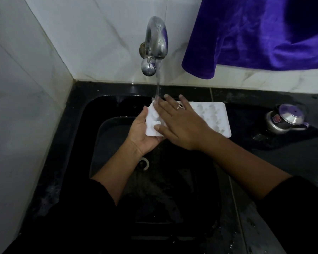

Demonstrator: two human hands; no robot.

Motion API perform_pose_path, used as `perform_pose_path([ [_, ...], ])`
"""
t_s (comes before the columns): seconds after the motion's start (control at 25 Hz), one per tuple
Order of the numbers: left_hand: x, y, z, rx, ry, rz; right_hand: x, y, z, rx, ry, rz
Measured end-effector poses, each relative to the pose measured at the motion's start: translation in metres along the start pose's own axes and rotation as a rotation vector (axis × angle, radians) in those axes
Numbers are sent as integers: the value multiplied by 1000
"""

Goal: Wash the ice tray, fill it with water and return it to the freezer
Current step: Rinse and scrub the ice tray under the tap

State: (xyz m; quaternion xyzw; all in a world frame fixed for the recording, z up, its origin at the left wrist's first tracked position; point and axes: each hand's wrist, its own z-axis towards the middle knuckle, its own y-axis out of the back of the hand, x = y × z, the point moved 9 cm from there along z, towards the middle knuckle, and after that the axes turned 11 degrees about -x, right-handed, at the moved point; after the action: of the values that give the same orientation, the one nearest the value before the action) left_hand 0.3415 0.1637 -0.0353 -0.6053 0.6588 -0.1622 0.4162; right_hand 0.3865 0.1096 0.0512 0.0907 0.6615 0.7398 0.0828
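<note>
Nearest me, my left sleeve (97, 204) comes in from 6 o'clock and my right sleeve (297, 202) from 4 o'clock, both reaching over the black sink (92, 125). At the middle of my view I hold the white ice tray (211, 118) level above the basin. Its far end pokes out toward 3 o'clock, over the counter (292, 156). My left hand (141, 131) cradles the near end from below, thumb clasping the edge. My right hand (180, 123) lies flat on top, fingers straight, pressing on the moulds. The tap (156, 39) at 12 o'clock is running, and its stream (157, 83) lands on the tray's left end by my fingertips.

I judge this to be the washing step, with filling not yet begun. Next I would need to work the flat hand toward 3 o'clock and bring those unrinsed moulds under the stream.
</note>
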Motion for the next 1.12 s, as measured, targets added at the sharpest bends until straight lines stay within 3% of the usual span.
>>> perform_pose_path([
  [0.08, 1, -4, 1, 13, 9, -12, 7, -2, 1, 18, 7, 14],
  [0.2, -7, 0, 4, 15, 32, -10, 39, -11, -17, 42, 192, 35],
  [0.4, -4, 8, 8, 7, -6, -20, 2, -1, 11, 19, -48, 24],
  [0.56, -11, 13, 2, 19, 11, -2, 41, -13, -13, 45, 183, 29],
  [0.72, -8, 8, 1, 25, -23, 0, 5, -5, 11, 28, -78, 27],
  [0.88, -9, 16, 1, 9, 14, 29, 47, -13, -17, 38, 108, 54],
  [1.04, 1, 13, -5, 15, -28, 19, 7, -12, 1, 23, -192, 68],
  [1.12, 2, 15, -5, 17, -38, 2, 25, -16, -4, 11, -154, 128],
])
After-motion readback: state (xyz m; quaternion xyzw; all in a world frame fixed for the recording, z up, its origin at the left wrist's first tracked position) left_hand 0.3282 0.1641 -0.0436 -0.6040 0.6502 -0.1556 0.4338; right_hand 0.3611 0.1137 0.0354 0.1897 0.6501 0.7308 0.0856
